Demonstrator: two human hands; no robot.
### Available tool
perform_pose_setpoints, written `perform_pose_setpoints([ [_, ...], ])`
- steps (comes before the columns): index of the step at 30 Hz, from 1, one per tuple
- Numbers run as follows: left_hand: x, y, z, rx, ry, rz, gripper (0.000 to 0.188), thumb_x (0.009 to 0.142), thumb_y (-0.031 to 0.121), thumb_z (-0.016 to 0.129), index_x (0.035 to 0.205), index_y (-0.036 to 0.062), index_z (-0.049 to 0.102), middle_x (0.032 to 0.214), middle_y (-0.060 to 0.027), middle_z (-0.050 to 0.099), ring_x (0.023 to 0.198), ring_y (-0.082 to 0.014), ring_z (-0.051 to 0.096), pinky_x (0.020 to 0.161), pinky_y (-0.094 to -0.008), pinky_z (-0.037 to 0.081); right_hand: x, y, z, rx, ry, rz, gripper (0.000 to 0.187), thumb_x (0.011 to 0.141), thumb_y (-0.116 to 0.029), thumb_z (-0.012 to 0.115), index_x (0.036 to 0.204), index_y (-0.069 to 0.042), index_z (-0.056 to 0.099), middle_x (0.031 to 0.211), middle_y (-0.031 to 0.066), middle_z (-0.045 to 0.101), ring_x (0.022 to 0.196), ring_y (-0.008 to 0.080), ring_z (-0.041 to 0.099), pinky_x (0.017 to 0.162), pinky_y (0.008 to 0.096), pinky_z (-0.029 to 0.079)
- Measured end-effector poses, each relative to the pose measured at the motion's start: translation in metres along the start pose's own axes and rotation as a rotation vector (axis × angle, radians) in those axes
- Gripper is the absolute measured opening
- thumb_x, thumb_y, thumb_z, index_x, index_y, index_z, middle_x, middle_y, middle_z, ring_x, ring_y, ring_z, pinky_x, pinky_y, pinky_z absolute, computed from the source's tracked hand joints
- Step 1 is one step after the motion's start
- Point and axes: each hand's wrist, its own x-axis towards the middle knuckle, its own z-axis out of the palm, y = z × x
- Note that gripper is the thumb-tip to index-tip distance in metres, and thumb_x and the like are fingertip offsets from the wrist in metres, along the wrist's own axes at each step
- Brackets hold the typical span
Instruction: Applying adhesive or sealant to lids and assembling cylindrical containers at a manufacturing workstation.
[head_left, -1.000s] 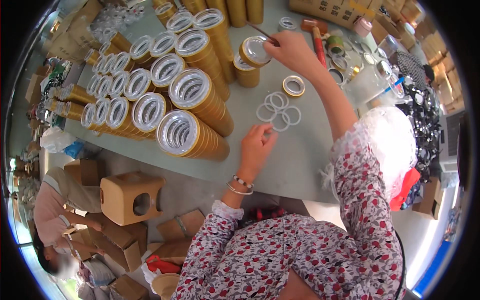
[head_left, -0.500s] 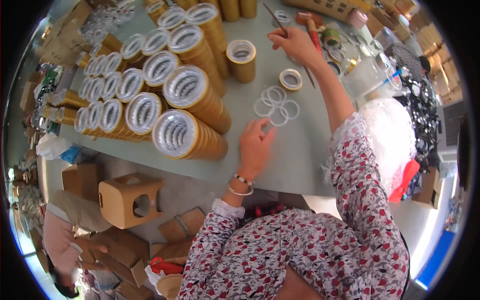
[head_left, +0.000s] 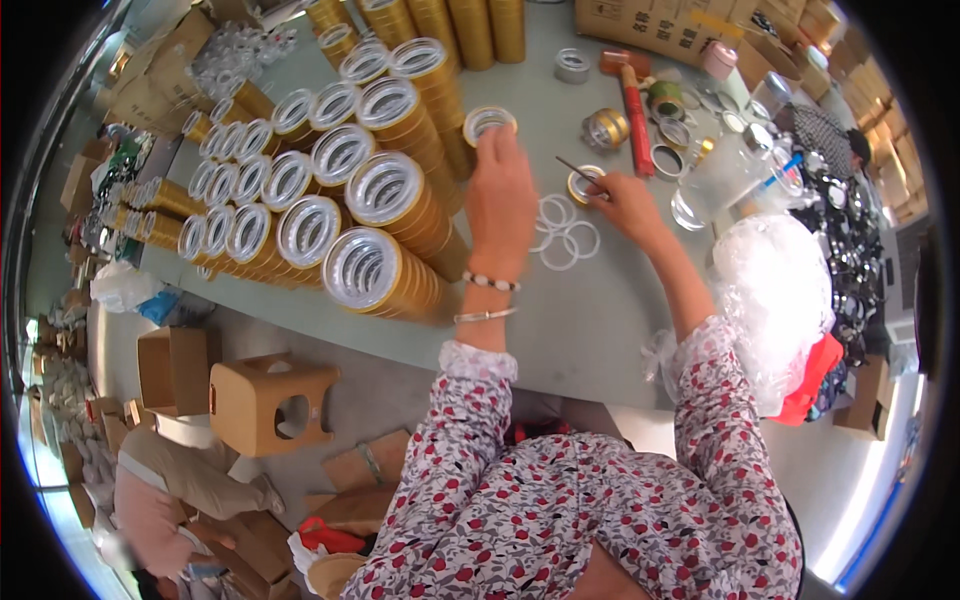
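My left hand (head_left: 503, 195) reaches over a short stack of gold-sided rings (head_left: 490, 121) with clear inner rims. Its fingers are bent close together at the near rim of the top ring; the thumb and fingertips are mostly hidden. A thin dark stick (head_left: 576, 166) is pinched in my right hand (head_left: 625, 208), which is closed. That stick crosses above a single gold-edged ring (head_left: 583, 186) lying on the table, with the right fingers right beside it. Between my hands lie several thin whitish rings (head_left: 566, 243), overlapping one another.
Tall stacks of gold-sided rings (head_left: 385, 190) crowd the left of the table (head_left: 560, 340). Right of my hands are a red-handled mallet (head_left: 636, 120), a gold roll (head_left: 606, 128), a clear plastic jug (head_left: 697, 207) and a plastic bag (head_left: 770, 290). A carton (head_left: 655, 30) stands behind.
My left hand has moved from beside the whitish rings up to the short stack. My right hand has come down and nearer with the stick, to the single ring. The view has shifted slightly.
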Motion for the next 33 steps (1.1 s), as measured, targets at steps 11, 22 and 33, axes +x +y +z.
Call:
perform_pose_setpoints([
  [11,0.025,-0.03,0.019,0.3,-0.178,-0.051,0.023,0.092,0.003,0.054,0.108,0.0066,0.07,0.106,-0.0168,0.071,0.094,-0.0402,0.067,0.081,-0.0463,0.055,-0.071,-0.008,-0.029,0.587,-0.044,0.241,0.022,0.096,-0.021,0.066,0.101,-0.001,0.069,0.079,0.0039,0.067,0.067,0.0083,0.061,0.059,0.0267,0.048],
  [22,-0.002,-0.007,0.003,0.102,0.049,0.114,0.017,0.092,0.01,0.065,0.107,0.0049,0.07,0.099,-0.0135,0.07,0.083,-0.0335,0.067,0.075,-0.0415,0.053,-0.129,0.014,-0.007,1.205,-0.387,0.492,0.02,0.101,-0.024,0.059,0.102,-0.004,0.062,0.07,-0.0002,0.056,0.046,0.001,0.038,0.037,0.0188,0.02],
  [33,-0.167,0.026,-0.019,-0.039,-0.49,-0.043,0.016,0.084,0.008,0.075,0.098,0.0029,0.07,0.092,-0.0099,0.065,0.071,-0.0252,0.064,0.065,-0.0362,0.051,-0.14,0.016,-0.002,0.468,0.213,0.186,0.029,0.094,-0.028,0.064,0.105,-0.002,0.07,0.085,0.0124,0.07,0.078,0.0232,0.067,0.072,0.0355,0.051],
])
